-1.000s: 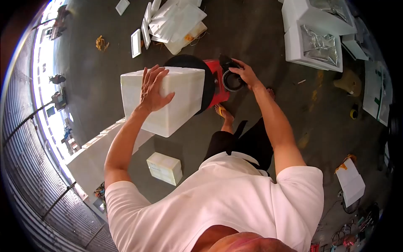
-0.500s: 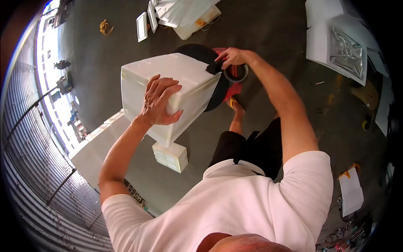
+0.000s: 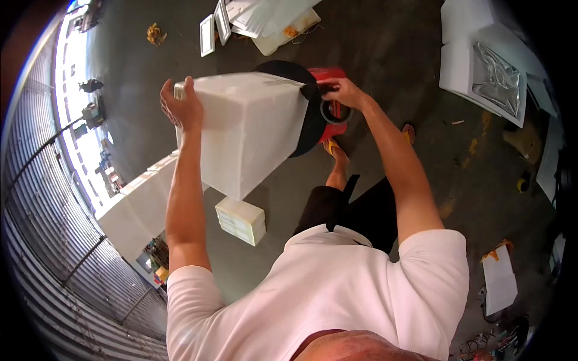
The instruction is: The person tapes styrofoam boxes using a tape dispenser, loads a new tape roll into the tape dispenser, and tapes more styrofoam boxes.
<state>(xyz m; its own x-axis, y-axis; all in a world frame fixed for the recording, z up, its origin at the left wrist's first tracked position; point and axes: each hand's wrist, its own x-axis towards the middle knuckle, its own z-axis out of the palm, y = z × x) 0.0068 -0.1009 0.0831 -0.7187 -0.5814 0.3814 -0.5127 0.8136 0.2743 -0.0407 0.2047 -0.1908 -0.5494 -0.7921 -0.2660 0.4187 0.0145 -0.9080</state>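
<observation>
A white foam box (image 3: 223, 132) rests tilted in view on a round black seat or disc (image 3: 308, 129). My left hand (image 3: 183, 108) is at the box's left end, its fingers around the edge and its thumb apart from them. At the opposite end, my right hand (image 3: 348, 94) holds a black tape dispenser (image 3: 310, 91) against the box's corner. A roll of tape (image 3: 335, 111) hangs from the dispenser below the hand. The handle inside my right fingers is mostly hidden.
Under the disc shows a red base (image 3: 330, 75). A small foam block (image 3: 241, 221) lies on the floor nearby. White foam boxes (image 3: 481, 78) stand at right, one with foil lining. Foam lids (image 3: 208, 35) lie at the top, and a long white stack (image 3: 135, 210) is at left.
The foam box has turned, so a different side and edge face me. My left hand has shifted from its near corner to the left end. My right hand stays by the right corner with the tape dispenser.
</observation>
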